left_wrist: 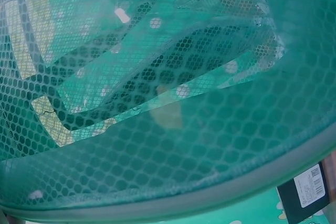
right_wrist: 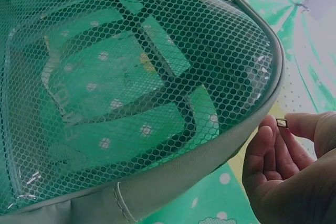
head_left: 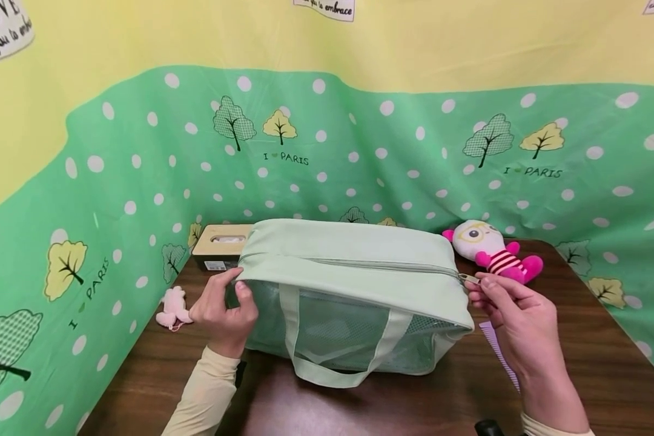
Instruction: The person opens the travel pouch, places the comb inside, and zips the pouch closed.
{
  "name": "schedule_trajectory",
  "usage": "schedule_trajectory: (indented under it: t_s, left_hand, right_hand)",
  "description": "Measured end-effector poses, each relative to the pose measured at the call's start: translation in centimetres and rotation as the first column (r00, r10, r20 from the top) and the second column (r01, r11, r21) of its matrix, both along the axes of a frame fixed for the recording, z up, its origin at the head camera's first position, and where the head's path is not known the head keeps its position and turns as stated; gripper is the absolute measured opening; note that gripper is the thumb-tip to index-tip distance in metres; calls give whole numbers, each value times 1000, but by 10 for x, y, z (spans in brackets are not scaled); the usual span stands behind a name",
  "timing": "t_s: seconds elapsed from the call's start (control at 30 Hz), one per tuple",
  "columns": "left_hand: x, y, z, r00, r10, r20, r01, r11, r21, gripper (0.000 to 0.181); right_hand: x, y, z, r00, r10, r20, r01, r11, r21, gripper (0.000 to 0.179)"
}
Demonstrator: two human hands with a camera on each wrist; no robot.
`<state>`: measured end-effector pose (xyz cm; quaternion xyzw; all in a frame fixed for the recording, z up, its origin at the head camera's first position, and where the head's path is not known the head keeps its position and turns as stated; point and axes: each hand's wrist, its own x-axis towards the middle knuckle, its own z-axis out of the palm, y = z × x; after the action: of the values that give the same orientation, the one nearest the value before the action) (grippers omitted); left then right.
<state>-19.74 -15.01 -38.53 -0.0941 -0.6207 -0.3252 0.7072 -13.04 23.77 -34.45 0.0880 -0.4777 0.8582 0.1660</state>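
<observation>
A pale green bag (head_left: pixel 354 242) with clear, mesh-patterned sides stands upright on the table, a zip running along its top. At the zip's right end, my right hand (head_left: pixel 523 321) pinches the metal zipper pull (head_left: pixel 470 278) between thumb and forefinger; the right wrist view shows the pull (right_wrist: pixel 282 123) between the fingertips. My left hand (head_left: pixel 226 312) grips the bag's upper left corner with thumb and forefinger. One fabric handle (head_left: pixel 327 378) hangs down the near side. Mesh (left_wrist: pixel 184 150) fills most of the left wrist view, where the left hand's fingers are hidden.
Behind the bag's left end is a tissue box (head_left: pixel 223 239) with a wooden lid. A small pink plush toy (head_left: pixel 173 309) lies left, a pink and white doll (head_left: pixel 493 251) back right. A purple comb (head_left: pixel 498 354) lies partly under the right hand on the brown table (head_left: pixel 316 412).
</observation>
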Motion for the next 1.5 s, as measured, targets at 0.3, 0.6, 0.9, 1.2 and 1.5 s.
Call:
schedule_trajectory:
  t_s: [0.3, 0.6, 0.9, 1.2, 1.5]
  left_hand:
    - [-1, 1, 4, 1000, -14, -9, 14, 1000, 7, 25]
    - [-3, 1, 5, 1000, -18, -3, 18, 1000, 17, 25]
    - [-2, 2, 2, 999, -26, 45, 26, 1000, -4, 23]
    - [7, 2, 3, 998, -6, 58, 6, 1000, -8, 23]
    - [6, -3, 7, 997, 12, 73, -11, 1000, -2, 23]
  right_hand:
    - [3, -5, 4, 1000, -9, -27, 8, 1000, -25, 27]
    - [3, -10, 10, 998, -38, -52, 36, 999, -23, 25]
    - [7, -8, 8, 998, -66, -3, 66, 998, -6, 25]
    - [12, -10, 13, 997, -72, 34, 69, 994, 85, 28]
    - [6, -22, 32, 992, -103, 70, 84, 968, 235, 27]
